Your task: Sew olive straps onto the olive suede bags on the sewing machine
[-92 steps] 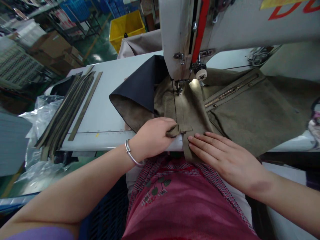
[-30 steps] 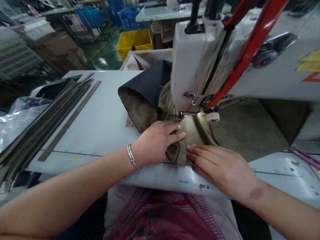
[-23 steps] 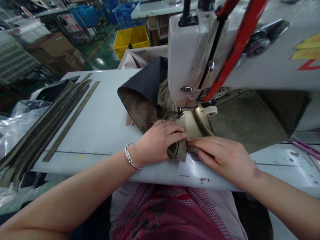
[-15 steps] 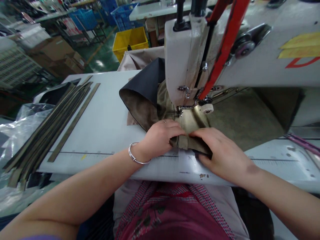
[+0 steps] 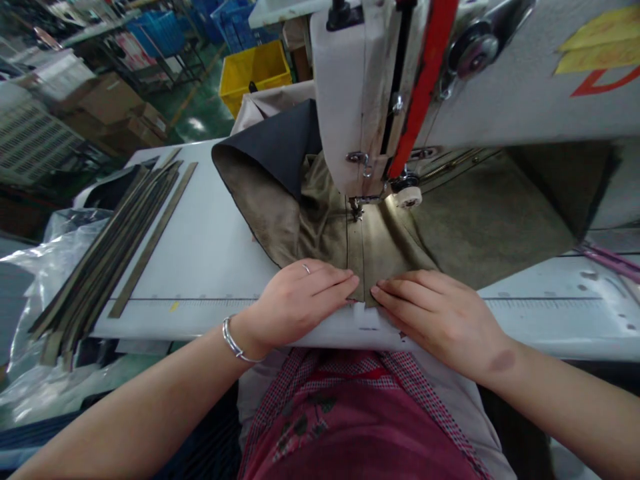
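Observation:
A brown, suede-like fabric piece (image 5: 470, 233) lies under the sewing machine's head (image 5: 340, 100), with a seamed strip (image 5: 355, 257) running from the presser foot (image 5: 356, 212) toward me. On the left the piece folds up and shows its dark blue back (image 5: 273, 143). My left hand (image 5: 300, 297) is closed on the near edge, left of the strip, its fingertips on the fabric. To the right of the strip, my right hand (image 5: 435, 313) holds the same edge, fingers pressed together. Both thumbs are hidden.
Several narrow brown strips (image 5: 115, 247) lie stacked at the table's left end, one strip (image 5: 153, 240) apart from them. Clear plastic (image 5: 30, 293) hangs beside them. Beyond the table (image 5: 185, 227) stand a yellow bin (image 5: 255, 70) and cardboard boxes (image 5: 115, 100).
The near edge, curled up between my hands before, now lies flatter with the strip exposed. My left hand has moved left and my right hand has turned over the edge. The view has shifted slightly.

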`<state>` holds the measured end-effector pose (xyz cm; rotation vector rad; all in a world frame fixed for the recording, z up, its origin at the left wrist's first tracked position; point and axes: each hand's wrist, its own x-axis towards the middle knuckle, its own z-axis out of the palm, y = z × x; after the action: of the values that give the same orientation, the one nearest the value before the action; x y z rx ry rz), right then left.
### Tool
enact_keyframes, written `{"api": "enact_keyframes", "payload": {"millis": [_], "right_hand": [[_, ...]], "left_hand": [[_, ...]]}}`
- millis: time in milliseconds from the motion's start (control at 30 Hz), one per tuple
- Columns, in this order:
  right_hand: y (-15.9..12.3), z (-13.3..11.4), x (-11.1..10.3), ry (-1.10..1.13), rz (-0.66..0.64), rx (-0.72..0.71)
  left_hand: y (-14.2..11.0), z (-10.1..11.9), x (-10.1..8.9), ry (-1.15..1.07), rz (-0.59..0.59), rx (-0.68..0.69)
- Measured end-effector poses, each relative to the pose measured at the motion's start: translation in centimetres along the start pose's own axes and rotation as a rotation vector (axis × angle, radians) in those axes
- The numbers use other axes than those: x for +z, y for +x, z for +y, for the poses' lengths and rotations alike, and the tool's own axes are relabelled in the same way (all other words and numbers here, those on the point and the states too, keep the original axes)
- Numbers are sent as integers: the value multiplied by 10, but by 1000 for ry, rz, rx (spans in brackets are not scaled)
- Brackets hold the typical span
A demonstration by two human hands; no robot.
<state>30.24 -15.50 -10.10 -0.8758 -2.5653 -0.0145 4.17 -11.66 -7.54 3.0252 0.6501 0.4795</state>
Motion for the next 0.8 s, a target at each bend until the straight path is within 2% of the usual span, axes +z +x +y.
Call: {"api": "enact_keyframes", "payload": {"millis": [233, 433, 500, 667, 800], "right_hand": [[0, 1, -1, 33, 22, -23], [-1, 0, -2, 36, 36, -33], [-1, 0, -3, 30, 28, -42], [0, -1, -4, 16, 11, -66], [1, 0, -5, 21, 17, -74]], "left_hand": [[13, 22, 2, 168, -114, 10], [12, 30, 0, 188, -189, 15], [12, 29, 2, 113, -138, -55], [13, 25, 13, -293, 124, -418], [14, 27, 14, -346, 138, -456]]}}
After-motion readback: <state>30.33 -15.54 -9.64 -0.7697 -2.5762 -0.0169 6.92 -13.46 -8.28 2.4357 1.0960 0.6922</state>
